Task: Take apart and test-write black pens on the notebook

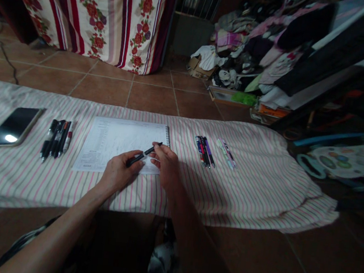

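Observation:
A black pen (143, 154) with a pale band slants between my two hands, above a spiral-bound pad (97, 137) with printed columns along its left side. Its lower left end is gripped by my left hand (121, 169), fingers closed round it. At the upper right end, the fingers of my right hand (165, 161) pinch the dark tip. To the left lies a group of dark pens and markers (56, 138), side by side. Right of the pad are several slim pens (204, 151) and a smaller pair of light-coloured pens (228, 154).
A striped cloth (263, 177) covers the long low surface. A phone (13, 127) lies at its left. Beyond are a tiled floor (108, 85), a flowered curtain (111, 12) and a heap of clothes (245, 51). Dark furniture leans at the right.

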`<state>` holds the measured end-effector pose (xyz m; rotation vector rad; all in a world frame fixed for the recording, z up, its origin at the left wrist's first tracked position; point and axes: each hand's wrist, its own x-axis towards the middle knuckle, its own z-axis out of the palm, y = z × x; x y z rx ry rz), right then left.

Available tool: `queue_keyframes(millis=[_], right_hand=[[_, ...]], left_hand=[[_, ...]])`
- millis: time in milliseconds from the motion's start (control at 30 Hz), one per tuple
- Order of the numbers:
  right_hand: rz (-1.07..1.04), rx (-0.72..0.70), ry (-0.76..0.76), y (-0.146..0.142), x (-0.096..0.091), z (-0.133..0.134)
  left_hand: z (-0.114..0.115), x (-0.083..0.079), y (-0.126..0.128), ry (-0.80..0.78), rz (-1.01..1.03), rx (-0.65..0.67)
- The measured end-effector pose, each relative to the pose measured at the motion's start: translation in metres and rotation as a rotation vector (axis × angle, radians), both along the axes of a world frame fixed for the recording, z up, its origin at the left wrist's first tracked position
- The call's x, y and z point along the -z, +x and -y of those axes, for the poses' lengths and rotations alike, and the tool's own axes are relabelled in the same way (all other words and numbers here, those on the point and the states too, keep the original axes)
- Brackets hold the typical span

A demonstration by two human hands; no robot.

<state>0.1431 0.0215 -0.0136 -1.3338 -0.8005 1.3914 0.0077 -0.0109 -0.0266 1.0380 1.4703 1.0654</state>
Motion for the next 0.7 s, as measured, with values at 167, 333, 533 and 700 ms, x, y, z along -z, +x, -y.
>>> queue_keyframes(millis=[167, 333, 533, 700], right_hand=[[0.002, -0.032, -0.004, -0.004, 0.001, 0.001], [-0.015, -0.051, -0.046, -0.006, -0.002, 0.002], [-0.038, -0.085, -0.043, -0.006, -0.002, 0.003], [-0.038, -0.064, 0.001, -0.008, 0.002, 0.003]], left_hand=[[-0.002, -0.006, 0.002, 0.162, -0.533, 0.124], [0.0, -0.016, 0.006, 0.186, -0.887, 0.156], [0.004, -0.02, 0.008, 0.201, -1.107, 0.173], [0.004, -0.023, 0.011, 0.188, -1.115, 0.181]])
